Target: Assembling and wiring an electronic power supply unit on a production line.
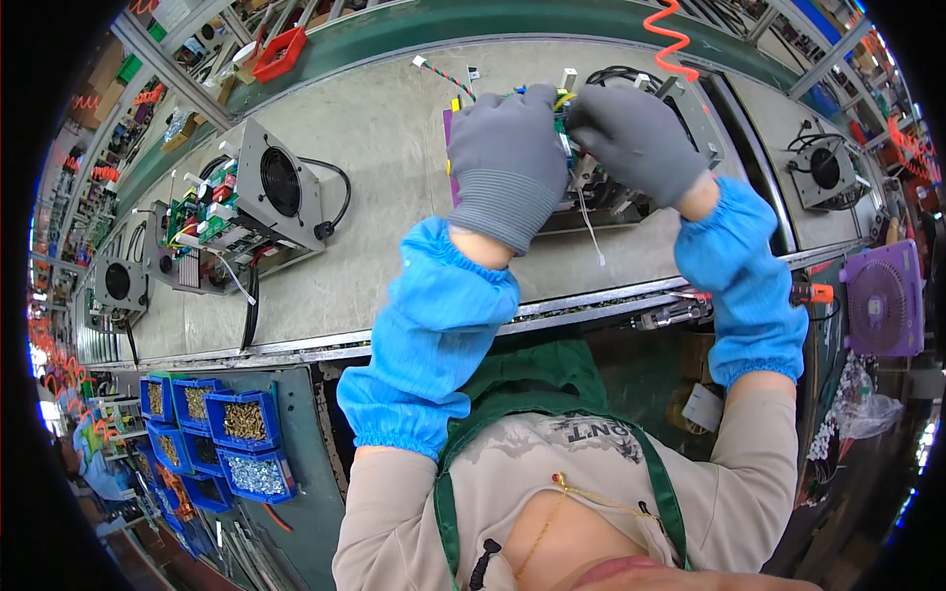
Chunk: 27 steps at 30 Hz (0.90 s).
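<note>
An open electronics unit [695, 113] with a grey metal case, circuit board and loose wires sits on the metal bench in front of me. My left hand [512, 148], in a grey glove, rests over its left part with the fingers bent down; the fingertips are hidden. Curled close beside it, my gloved right hand [636, 143] works among the wires by a yellow wire [565, 100]; what it pinches cannot be made out. A twisted red, black and green wire [445, 75] with a white plug sticks out beyond my left hand. A thin white lead [589, 227] hangs toward me.
Left on the bench [384, 197] stands a similar unit with a black fan [280, 181]. Another fan unit [826, 169] is far right. Blue bins [246, 419] of screws stand at lower left. A coiled orange hose [670, 39] hangs above; a purple fan panel [884, 298] lies right.
</note>
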Each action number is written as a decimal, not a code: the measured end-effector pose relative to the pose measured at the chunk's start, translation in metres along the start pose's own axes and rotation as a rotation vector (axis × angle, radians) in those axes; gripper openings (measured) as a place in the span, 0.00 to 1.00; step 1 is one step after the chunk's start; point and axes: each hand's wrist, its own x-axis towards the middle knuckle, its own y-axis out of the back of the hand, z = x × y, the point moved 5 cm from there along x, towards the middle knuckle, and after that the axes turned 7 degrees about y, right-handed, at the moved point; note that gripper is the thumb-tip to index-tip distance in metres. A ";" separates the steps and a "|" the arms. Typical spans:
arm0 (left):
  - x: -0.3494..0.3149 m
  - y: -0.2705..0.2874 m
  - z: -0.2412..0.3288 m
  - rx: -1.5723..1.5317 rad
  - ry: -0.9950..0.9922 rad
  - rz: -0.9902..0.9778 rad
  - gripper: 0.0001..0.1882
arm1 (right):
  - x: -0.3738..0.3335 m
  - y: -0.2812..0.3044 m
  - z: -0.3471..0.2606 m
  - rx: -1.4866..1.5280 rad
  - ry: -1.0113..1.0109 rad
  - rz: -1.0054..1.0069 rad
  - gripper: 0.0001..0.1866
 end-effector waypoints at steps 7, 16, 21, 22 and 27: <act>-0.066 -0.008 -0.016 -0.641 -0.150 0.111 0.19 | 0.038 -0.019 -0.008 -0.356 0.006 -0.457 0.07; -0.068 -0.120 -0.026 -1.619 0.537 -0.599 0.17 | 0.046 -0.019 -0.008 -0.419 -0.020 -0.528 0.09; -0.061 -0.121 -0.021 -1.722 0.575 -0.594 0.15 | 0.046 -0.024 -0.005 -0.470 -0.036 -0.572 0.10; -0.061 -0.122 -0.020 -1.700 0.558 -0.642 0.15 | 0.045 -0.024 -0.004 -0.472 -0.038 -0.576 0.10; -0.061 -0.127 -0.025 -1.756 0.576 -0.634 0.15 | 0.042 -0.025 -0.012 -0.451 -0.002 -0.487 0.09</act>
